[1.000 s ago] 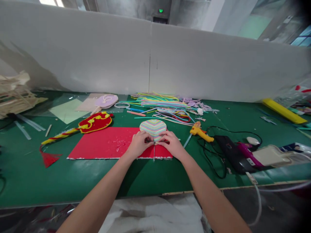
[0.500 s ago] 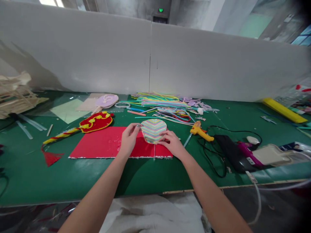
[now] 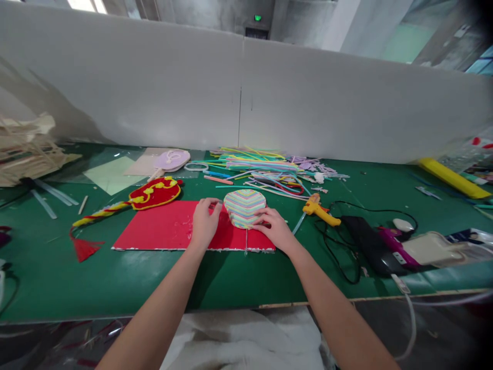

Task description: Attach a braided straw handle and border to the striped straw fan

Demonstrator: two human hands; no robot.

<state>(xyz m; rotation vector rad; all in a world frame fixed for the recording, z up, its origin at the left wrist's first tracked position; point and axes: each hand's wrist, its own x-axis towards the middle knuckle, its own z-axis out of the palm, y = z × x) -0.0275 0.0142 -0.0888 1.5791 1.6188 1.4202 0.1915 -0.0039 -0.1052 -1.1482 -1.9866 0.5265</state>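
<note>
A round disc with pastel zigzag stripes (image 3: 243, 207) is over the right part of a red board (image 3: 154, 226), a thin stem hanging down from its lower edge. My right hand (image 3: 274, 228) grips the disc's lower right edge, fingertips on its striped face. Just left of the disc, my left hand (image 3: 207, 218) has its fingers bent with the tips close together; whether anything tiny is between them cannot be made out. A gap shows between that hand and the disc.
Pastel strips (image 3: 258, 163) lie behind the disc. A yellow glue gun (image 3: 319, 209) with a black cable is to the right, near a black case (image 3: 370, 244). At left are a red-and-yellow fan (image 3: 156, 194) and a lilac fan (image 3: 171, 160).
My left hand has let go of the disc's left edge and moved slightly left. My right hand stays on the disc. The view has shifted a little.
</note>
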